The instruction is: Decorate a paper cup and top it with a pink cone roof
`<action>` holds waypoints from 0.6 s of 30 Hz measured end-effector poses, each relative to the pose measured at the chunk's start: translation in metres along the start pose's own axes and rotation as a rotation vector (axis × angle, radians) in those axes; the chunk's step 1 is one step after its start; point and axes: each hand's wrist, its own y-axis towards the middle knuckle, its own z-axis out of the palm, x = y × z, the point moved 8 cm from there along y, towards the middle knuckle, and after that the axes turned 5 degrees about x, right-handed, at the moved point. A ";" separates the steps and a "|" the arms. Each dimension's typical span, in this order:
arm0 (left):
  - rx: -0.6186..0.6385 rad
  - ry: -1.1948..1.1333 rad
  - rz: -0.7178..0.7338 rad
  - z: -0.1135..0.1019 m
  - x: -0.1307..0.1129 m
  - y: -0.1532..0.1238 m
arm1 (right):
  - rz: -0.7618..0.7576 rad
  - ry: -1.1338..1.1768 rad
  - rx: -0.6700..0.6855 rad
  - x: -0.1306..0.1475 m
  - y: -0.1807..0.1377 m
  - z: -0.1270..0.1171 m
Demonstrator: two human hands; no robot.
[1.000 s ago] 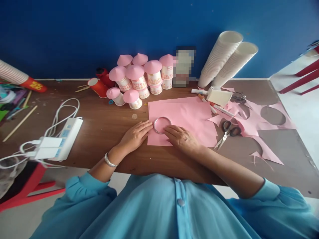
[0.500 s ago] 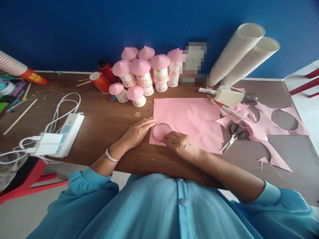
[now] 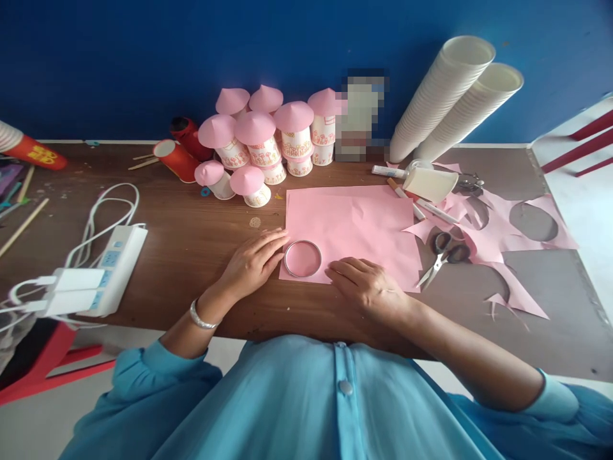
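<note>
Pink paper (image 3: 354, 223) lies flat on the brown table. On its near left corner rests a round silver bangle (image 3: 303, 259), with pink paper showing through its middle. My left hand (image 3: 256, 262) lies flat and open at the paper's left edge, its fingertips just above the bangle and its thumb close to the rim. To the right of the bangle, my right hand (image 3: 361, 281) rests on the paper with its fingers stretched out and nothing visible in them. Another silver bangle (image 3: 201, 316) is on my left wrist.
Paper-cup mushrooms with pink cone tops (image 3: 256, 131) stand at the back. Scissors (image 3: 441, 259) and cut pink scraps (image 3: 498, 223) lie to the right, near markers (image 3: 435, 211) and a paper cup (image 3: 431, 183). Tall cup stacks (image 3: 440, 96) lean by the wall. A power strip (image 3: 117, 271) sits left.
My right hand has let go of the bangle and drawn back to the right, its fingers straightening. The bangle stays on the paper's corner. My left hand keeps to the paper's left edge.
</note>
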 end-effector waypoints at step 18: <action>0.158 -0.043 0.057 0.012 -0.010 0.007 | 0.396 0.003 -0.078 -0.032 -0.086 -0.014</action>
